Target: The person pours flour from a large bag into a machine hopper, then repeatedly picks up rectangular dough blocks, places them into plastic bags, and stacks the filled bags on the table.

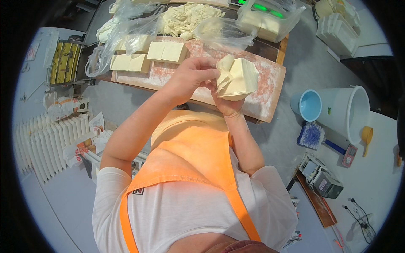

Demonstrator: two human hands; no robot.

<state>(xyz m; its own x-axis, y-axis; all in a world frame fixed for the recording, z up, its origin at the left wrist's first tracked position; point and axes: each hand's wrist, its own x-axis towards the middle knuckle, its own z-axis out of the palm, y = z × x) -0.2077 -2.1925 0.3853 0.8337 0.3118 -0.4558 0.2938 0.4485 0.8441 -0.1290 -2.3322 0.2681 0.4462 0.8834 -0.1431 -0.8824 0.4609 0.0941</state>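
A thick stack of pale yellow dough wrappers (pixel 242 77) rests in my right hand (pixel 229 104), which supports it from below. My left hand (pixel 197 71) pinches the folded-up corner of the top sheets on the stack's left side. Some of the left fingertips are hidden by the dough. Both hands are above a flour-dusted wooden board (pixel 265 91). Past my left hand, a squared block of stacked wrappers (pixel 167 51) lies on the board. Another cut stack (pixel 129 62) sits left of it, near the board's edge.
A heap of loose dough sheets (pixel 190 19) lies at the back between clear plastic bags (pixel 224 31). A bag of wrapper blocks (pixel 269 23) stands back right, beside lit green digits. Off the table's right side are a blue bucket (pixel 310 105) and a large white bucket (pixel 357 114).
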